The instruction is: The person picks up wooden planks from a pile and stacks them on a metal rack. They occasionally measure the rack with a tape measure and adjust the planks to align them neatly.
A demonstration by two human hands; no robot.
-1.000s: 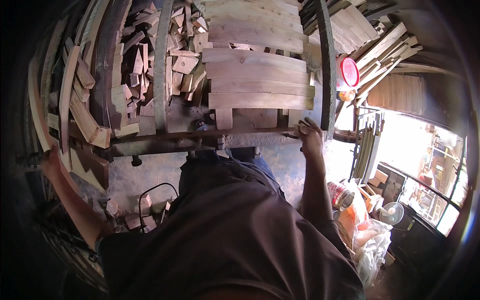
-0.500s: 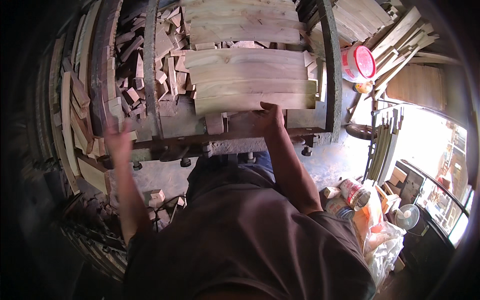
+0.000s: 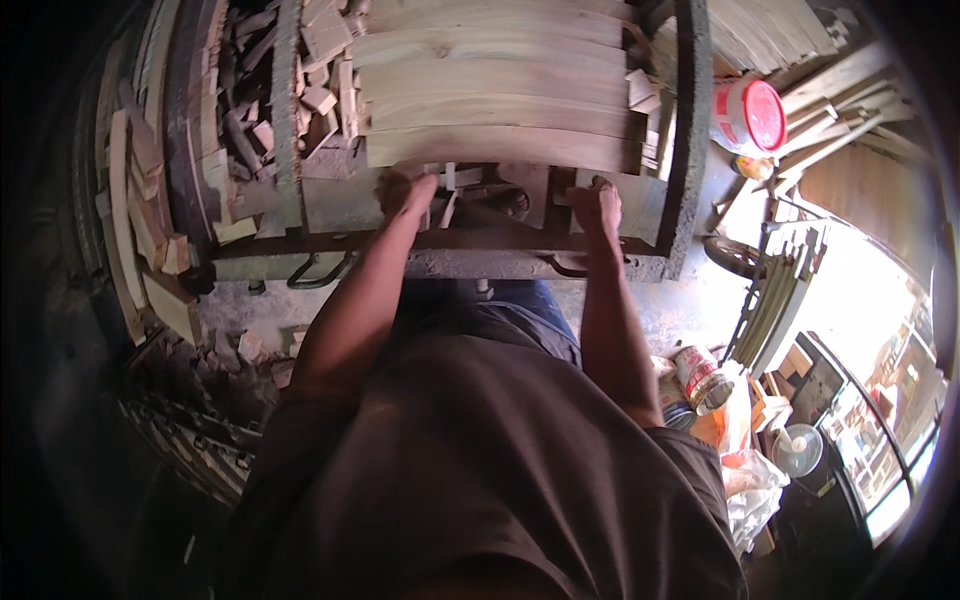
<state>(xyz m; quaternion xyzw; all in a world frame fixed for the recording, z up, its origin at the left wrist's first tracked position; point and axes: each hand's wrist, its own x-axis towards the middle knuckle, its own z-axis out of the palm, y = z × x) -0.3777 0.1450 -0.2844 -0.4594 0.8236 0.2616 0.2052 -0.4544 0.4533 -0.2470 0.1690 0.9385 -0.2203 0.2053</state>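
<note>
A panel of pale wooden boards point(image 3: 500, 95), laid edge to edge, rests across a heavy metal frame point(image 3: 430, 262) in front of me. My left hand point(image 3: 404, 195) is at the panel's near edge, left of the middle, with its fingers curled. My right hand point(image 3: 598, 206) is closed near the same edge, farther right. Whatever lies within either set of fingers is hidden. Between the hands, under the panel's edge, dark parts and small wood pieces show in the frame's gap.
Wood offcuts point(image 3: 320, 98) are heaped left of the panel, beside long upright planks point(image 3: 120, 220). At the right are a white bucket with a red rim point(image 3: 763, 115), stacked boards point(image 3: 775, 30), a tin can point(image 3: 704, 380), a fan point(image 3: 797, 450) and plastic bags point(image 3: 752, 495).
My left hand has come from the far left of the frame to the panel's near edge. My right hand has shifted right along that edge and curled its fingers. The view has shifted.
</note>
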